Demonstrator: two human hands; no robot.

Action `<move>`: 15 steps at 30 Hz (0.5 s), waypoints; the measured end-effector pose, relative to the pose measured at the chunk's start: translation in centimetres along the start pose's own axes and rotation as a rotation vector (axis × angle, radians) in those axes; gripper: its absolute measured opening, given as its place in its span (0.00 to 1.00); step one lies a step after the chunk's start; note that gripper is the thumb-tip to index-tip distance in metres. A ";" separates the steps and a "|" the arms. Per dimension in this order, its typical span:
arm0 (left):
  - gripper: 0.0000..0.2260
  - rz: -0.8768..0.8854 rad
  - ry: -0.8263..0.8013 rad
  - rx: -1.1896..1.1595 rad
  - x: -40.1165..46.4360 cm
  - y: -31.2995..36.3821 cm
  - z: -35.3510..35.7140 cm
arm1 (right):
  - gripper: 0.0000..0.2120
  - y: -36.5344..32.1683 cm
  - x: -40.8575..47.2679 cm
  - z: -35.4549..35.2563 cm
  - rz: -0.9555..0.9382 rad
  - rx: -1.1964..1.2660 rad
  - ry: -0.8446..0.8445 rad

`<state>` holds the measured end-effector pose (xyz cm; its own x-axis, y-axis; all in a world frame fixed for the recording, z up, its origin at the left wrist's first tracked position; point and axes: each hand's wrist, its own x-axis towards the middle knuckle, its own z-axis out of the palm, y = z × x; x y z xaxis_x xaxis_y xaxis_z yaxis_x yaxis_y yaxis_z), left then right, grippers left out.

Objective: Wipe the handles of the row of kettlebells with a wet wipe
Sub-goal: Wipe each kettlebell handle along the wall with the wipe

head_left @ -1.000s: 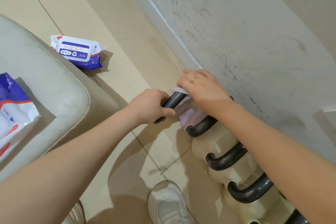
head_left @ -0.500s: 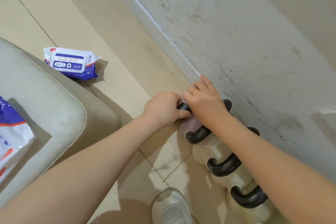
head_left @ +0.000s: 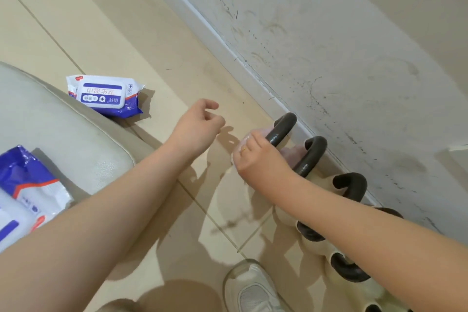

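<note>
A row of kettlebells with black handles stands on the floor along the wall. The farthest one is pale pink with a black handle [head_left: 282, 129]; the following ones [head_left: 312, 157] [head_left: 352, 185] are pink and cream. My right hand [head_left: 255, 157] is closed around the near end of the farthest handle, with a white wet wipe [head_left: 244, 140] showing under its fingers. My left hand [head_left: 200, 124] hovers over the floor to the left of that kettlebell, loosely curled and holding nothing.
A blue and white wet wipe pack [head_left: 106, 95] lies on the floor by a cream cushioned seat [head_left: 63, 139]. Another wipe pack [head_left: 22, 195] rests on the seat. A scuffed wall [head_left: 329, 45] runs behind the kettlebells. A white shoe [head_left: 250, 289] is below.
My left hand let go of the farthest handle and moved left, away from it. My right hand with the wipe slid down to the near end of that handle.
</note>
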<state>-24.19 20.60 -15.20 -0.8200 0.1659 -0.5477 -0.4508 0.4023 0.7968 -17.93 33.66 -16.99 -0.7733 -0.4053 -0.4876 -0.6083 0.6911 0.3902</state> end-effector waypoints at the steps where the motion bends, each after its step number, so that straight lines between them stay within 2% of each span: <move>1: 0.14 0.013 0.022 -0.018 -0.1 0.3 -0.3 | 0.07 0.2 0.2 -0.4 -0.012 0.014 -0.024; 2: 0.13 0.027 0.027 -0.035 -0.3 0.5 -0.4 | 0.07 0.6 0.2 -0.4 0.009 0.032 -0.134; 3: 0.12 0.034 0.017 -0.051 -0.6 0.5 -0.4 | 0.08 0.7 -0.1 -0.1 0.040 0.003 -0.118; 6: 0.12 0.019 -0.015 -0.087 -1.3 -0.1 0.0 | 0.23 -0.4 -0.7 -0.5 0.232 -0.017 -0.006; 7: 0.12 0.005 -0.022 -0.098 -1.5 -0.3 0.2 | 0.21 -1.6 -0.8 -0.1 0.258 -0.054 0.006; 11: 0.13 -0.025 -0.080 -0.109 -2.3 -1.1 0.4 | 0.17 -4.2 -0.2 0.2 0.140 -0.154 -0.157; 15: 0.11 -0.034 -0.113 -0.137 -2.8 -1.7 -0.3 | 0.19 -4.3 0.4 -0.6 0.370 -0.102 -0.101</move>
<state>-21.26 19.17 -14.90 -0.7622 0.2576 -0.5938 -0.5276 0.2841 0.8005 -15.75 30.13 -18.40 -0.9251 -0.0759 -0.3722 -0.3109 0.7143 0.6271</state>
